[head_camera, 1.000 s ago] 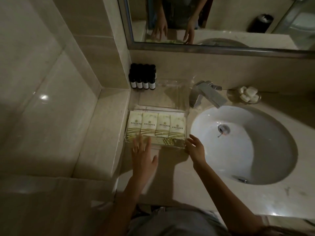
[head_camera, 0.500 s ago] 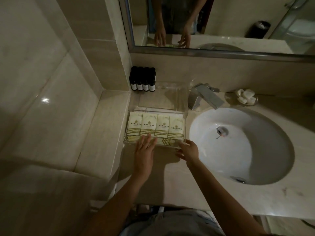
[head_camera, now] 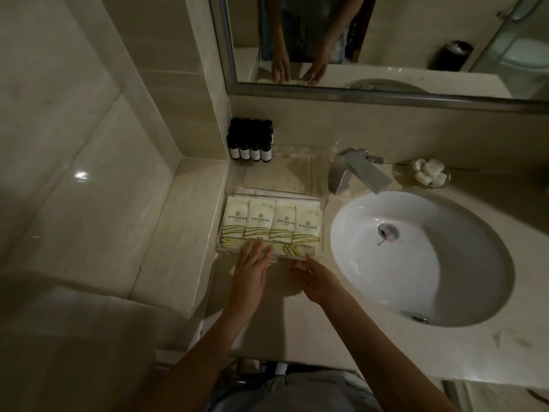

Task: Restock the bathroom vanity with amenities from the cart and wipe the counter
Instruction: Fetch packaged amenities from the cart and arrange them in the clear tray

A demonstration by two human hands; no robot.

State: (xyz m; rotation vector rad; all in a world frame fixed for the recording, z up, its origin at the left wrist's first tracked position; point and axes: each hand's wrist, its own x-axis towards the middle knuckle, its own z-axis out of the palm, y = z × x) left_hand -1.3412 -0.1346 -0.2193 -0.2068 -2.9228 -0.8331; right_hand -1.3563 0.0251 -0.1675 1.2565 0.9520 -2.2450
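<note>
Cream packets (head_camera: 271,223) with green wavy stripes; black bottles (head_camera: 250,141), white labels; white basin (head_camera: 416,257).

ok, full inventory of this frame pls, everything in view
mirror: one, metal frame, top of view
counter: one, beige, below the mirror
sink: one, white, in the counter
tap: one, silver, behind the sink
tray: one, clear, left of the sink
packets: four in a row, white and green, in the tray; more flat in front
bottles: at least four, dark, white labels, behind the tray
soaps: several, white, in a dish right of the tap
left hand: open, fingers over the tray's front
right hand: open, at the tray's front right corner
</note>
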